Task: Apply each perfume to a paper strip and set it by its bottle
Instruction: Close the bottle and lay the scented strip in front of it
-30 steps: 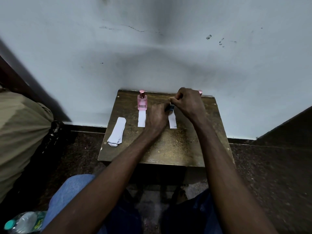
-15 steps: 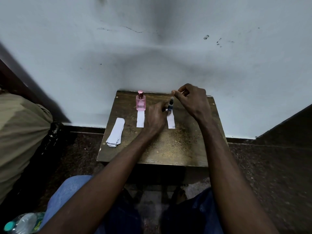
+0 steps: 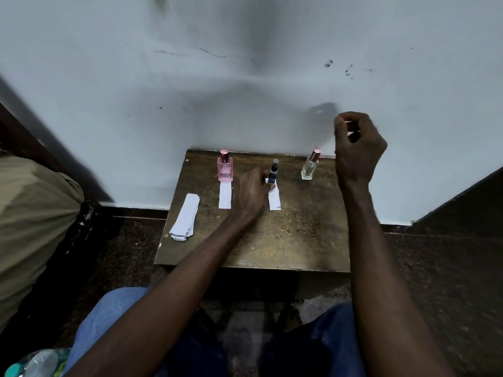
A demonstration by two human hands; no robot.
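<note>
Wooden worktop (image 3: 285, 240), set against pale wall (image 3: 109, 104).
Right hand (image 3: 356, 151): raised above far right corner, fingers curled, pinching a small pale item (image 3: 351, 123), too blurred to name.
Left hand (image 3: 251, 194): rests mid-worktop, thumb and forefinger pinching foot of blue spray bottle (image 3: 273, 172).
Stack of paper strips (image 3: 185, 217): lies at left edge.
Pink perfume bottle (image 3: 225, 170): stands upright at rear left, first paper strip (image 3: 225, 197) flat just before it.
Clear perfume bottle (image 3: 310, 167): upright at rear right, pink-capped.
Second paper strip (image 3: 275, 200): lies before blue spray bottle, partly under left hand.
</note>
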